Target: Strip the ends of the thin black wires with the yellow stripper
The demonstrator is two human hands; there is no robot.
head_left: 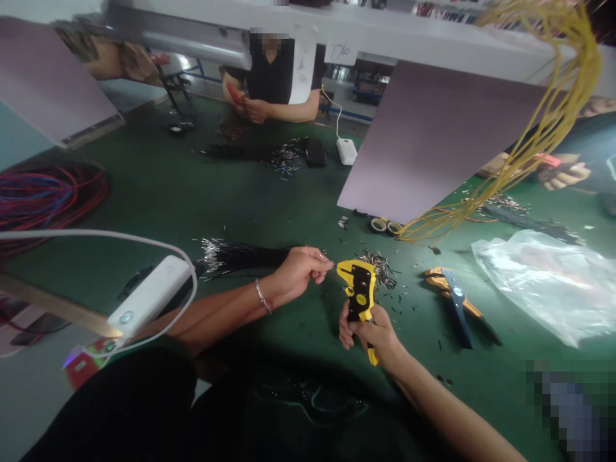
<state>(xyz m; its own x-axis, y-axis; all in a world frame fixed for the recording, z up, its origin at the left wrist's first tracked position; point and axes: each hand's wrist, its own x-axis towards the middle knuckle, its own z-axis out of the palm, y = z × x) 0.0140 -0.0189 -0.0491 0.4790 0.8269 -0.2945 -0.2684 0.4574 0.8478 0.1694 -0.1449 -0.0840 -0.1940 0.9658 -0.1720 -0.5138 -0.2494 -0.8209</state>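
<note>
In the head view my right hand (368,330) is wrapped round the handles of a yellow and black wire stripper (360,289), its jaws pointing up and to the left. My left hand (305,269) has thumb and fingers pinched just left of those jaws. A thin wire seems to be in the pinch, though its length is mostly hidden. Under and beyond the left hand lies a bundle of black wires (250,256), with bare shiny ends (212,255) at its left. Stripped scraps (382,266) are heaped just behind the stripper.
An orange and blue wire stripper (455,301) and a clear plastic bag (543,282) lie at right. Yellow wires (553,122) hang down to the table beside tape rolls (385,225). A white power bank (151,295) with a cable is at left. Co-workers' hands (257,110) are across the table.
</note>
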